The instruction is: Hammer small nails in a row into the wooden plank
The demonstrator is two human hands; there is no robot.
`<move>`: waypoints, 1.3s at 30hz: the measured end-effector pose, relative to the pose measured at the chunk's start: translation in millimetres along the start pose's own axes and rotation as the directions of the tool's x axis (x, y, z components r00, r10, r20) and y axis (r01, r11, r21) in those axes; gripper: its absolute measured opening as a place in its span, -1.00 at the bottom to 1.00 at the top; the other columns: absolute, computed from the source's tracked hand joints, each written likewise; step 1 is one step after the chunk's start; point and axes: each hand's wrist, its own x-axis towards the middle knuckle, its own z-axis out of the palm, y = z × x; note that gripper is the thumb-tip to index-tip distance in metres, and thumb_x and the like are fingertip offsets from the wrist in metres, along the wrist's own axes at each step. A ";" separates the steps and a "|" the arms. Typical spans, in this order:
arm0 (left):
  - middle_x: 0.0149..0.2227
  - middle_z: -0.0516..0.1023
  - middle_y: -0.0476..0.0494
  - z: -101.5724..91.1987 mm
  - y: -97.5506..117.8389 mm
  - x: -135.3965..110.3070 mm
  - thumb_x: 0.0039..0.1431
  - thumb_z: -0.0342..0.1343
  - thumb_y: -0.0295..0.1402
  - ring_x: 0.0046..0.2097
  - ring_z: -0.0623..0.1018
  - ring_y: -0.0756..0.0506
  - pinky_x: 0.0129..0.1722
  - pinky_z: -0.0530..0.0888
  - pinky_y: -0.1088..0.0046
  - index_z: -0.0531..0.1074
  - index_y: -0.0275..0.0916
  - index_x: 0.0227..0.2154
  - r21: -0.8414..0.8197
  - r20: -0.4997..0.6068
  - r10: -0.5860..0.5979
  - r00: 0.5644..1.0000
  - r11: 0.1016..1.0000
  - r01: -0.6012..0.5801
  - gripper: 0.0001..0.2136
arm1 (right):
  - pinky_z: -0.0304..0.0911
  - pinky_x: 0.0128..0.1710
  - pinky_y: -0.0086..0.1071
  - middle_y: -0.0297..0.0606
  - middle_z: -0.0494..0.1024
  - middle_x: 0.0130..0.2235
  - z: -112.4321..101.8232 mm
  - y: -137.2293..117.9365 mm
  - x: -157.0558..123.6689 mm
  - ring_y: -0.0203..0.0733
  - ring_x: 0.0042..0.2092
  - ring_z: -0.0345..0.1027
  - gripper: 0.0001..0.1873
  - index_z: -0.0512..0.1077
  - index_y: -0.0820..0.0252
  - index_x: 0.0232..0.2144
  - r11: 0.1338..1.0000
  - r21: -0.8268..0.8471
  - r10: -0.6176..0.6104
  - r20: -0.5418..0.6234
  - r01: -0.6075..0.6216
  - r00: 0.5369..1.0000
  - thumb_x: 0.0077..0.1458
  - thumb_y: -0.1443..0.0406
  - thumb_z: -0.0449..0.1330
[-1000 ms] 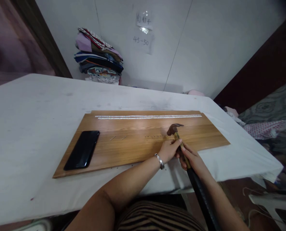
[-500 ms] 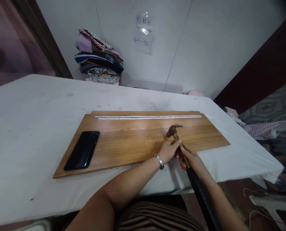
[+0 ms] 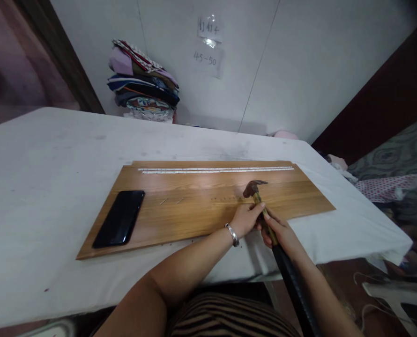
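Note:
A claw hammer [image 3: 255, 190] with a rusty head and a long, dark-wrapped handle is held tilted over the right half of a wooden board [image 3: 187, 220]. My right hand [image 3: 280, 231] is wrapped round its handle. Just below the head, my left hand [image 3: 246, 219] is closed at the handle's upper part, thumb laid on it; its other fingers are largely hidden. A row of small dark nails or marks [image 3: 226, 199] runs along the board left of the hammer head. Two loose nails [image 3: 164, 201] lie farther left.
A black phone [image 3: 119, 219] rests on the board's left end. Two white strips with markings [image 3: 215, 170] lie along its back edge. The table has a white cloth [image 3: 36, 187]. Folded clothes [image 3: 143, 84] are stacked at the back, and paper notes [image 3: 207, 58] hang on the wall.
The view has shifted very slightly. Both hands and the hammer stay practically where they were.

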 end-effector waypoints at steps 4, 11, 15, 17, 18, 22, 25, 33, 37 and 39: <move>-0.72 0.33 0.05 0.4 -3.2 1.9 0.29 0.04 0.02 -0.65 0.32 0.05 -0.57 0.20 0.53 0.37 -0.25 -0.55 -0.002 -0.025 -0.015 1.000 1.000 0.015 -0.55 | 0.04 -0.77 -0.49 -0.43 0.49 -0.51 -0.6 2.1 1.4 -0.41 -0.72 0.12 -0.21 0.37 0.11 0.15 1.000 0.003 0.014 0.005 -0.014 1.000 -0.06 -0.11 0.37; -0.70 0.35 0.04 0.2 -0.3 0.5 0.27 0.05 0.05 -0.65 0.33 0.06 -0.57 0.22 0.53 0.39 -0.25 -0.53 -0.007 -0.009 0.000 1.000 1.000 0.000 -0.54 | 0.05 -0.76 -0.50 -0.41 0.50 -0.49 -1.8 3.1 0.1 -0.40 -0.70 0.16 -0.24 0.37 0.12 0.16 1.000 0.014 -0.003 0.000 0.003 1.000 0.00 -0.09 0.35; -0.71 0.33 0.04 -0.1 0.8 0.4 0.29 0.04 0.04 -0.65 0.32 0.06 -0.56 0.21 0.54 0.36 -0.24 -0.56 0.008 -0.019 -0.024 1.000 1.000 0.024 -0.53 | 0.03 -0.76 -0.51 -0.41 0.50 -0.48 -1.6 4.1 0.9 -0.41 -0.70 0.14 -0.28 0.37 0.11 0.17 1.000 0.013 0.007 -0.002 -0.007 1.000 0.04 -0.07 0.32; -0.72 0.33 0.05 0.2 1.3 0.2 0.30 0.03 0.02 -0.65 0.31 0.07 -0.57 0.20 0.54 0.35 -0.24 -0.57 0.006 -0.021 -0.022 1.000 1.000 0.022 -0.53 | 0.03 -0.76 -0.51 -0.40 0.50 -0.48 -1.6 4.7 1.1 -0.41 -0.70 0.13 -0.27 0.37 0.12 0.17 1.000 0.013 0.001 -0.006 -0.001 1.000 0.04 -0.07 0.32; -0.72 0.32 0.05 0.4 1.6 0.0 0.31 0.03 0.00 -0.65 0.31 0.07 -0.57 0.20 0.54 0.35 -0.24 -0.57 -0.001 -0.016 -0.016 1.000 1.000 0.016 -0.54 | 0.04 -0.76 -0.51 -0.40 0.50 -0.48 -1.9 5.2 1.3 -0.41 -0.70 0.14 -0.26 0.36 0.13 0.17 1.000 0.015 -0.002 -0.005 0.002 1.000 0.03 -0.08 0.33; -0.73 0.31 0.05 0.8 2.6 -0.8 0.31 0.03 -0.02 -0.66 0.30 0.06 -0.58 0.19 0.53 0.36 -0.24 -0.56 -0.027 -0.004 0.003 1.000 1.000 -0.003 -0.57 | 0.04 -0.77 -0.50 -0.40 0.51 -0.47 -4.6 9.2 3.8 -0.41 -0.70 0.15 -0.26 0.37 0.13 0.16 1.000 0.026 -0.007 0.008 0.007 1.000 0.03 -0.08 0.33; -0.74 0.31 0.04 0.2 1.8 -0.3 0.30 0.04 0.00 -0.66 0.31 0.05 -0.58 0.20 0.53 0.36 -0.24 -0.57 -0.014 -0.019 -0.007 1.000 1.000 0.007 -0.55 | 0.04 -0.78 -0.50 -0.41 0.51 -0.48 -5.8 11.4 5.7 -0.42 -0.72 0.11 -0.26 0.36 0.11 0.17 1.000 0.020 -0.003 0.011 0.003 1.000 0.03 -0.09 0.32; -0.72 0.32 0.05 0.4 2.2 0.2 0.25 0.06 0.06 -0.66 0.31 0.06 -0.60 0.19 0.54 0.35 -0.24 -0.55 -0.035 -0.011 -0.005 1.000 0.999 0.005 -0.54 | 0.07 -0.75 -0.50 -0.40 0.51 -0.47 -3.7 5.0 2.2 -0.41 -0.70 0.15 -0.25 0.36 0.13 0.16 1.000 0.007 -0.016 0.012 0.016 1.000 0.02 -0.09 0.34; -0.73 0.32 0.04 0.7 3.9 -0.9 0.26 0.06 0.05 -0.66 0.32 0.06 -0.59 0.20 0.54 0.35 -0.24 -0.57 -0.019 -0.016 -0.005 1.000 1.000 0.005 -0.53 | 0.04 -0.77 -0.51 -0.40 0.50 -0.48 -4.5 6.2 3.8 -0.42 -0.71 0.12 -0.28 0.37 0.12 0.15 1.000 0.001 -0.003 0.022 0.003 1.000 0.04 -0.10 0.32; -0.72 0.33 0.04 0.8 4.2 -1.2 0.27 0.05 0.03 -0.67 0.32 0.06 -0.59 0.19 0.53 0.35 -0.24 -0.57 -0.022 -0.011 -0.001 1.000 1.000 0.001 -0.54 | 0.04 -0.76 -0.51 -0.40 0.51 -0.47 -5.1 6.8 4.0 -0.42 -0.70 0.14 -0.29 0.38 0.12 0.14 1.000 0.004 -0.010 0.026 0.010 1.000 0.05 -0.10 0.32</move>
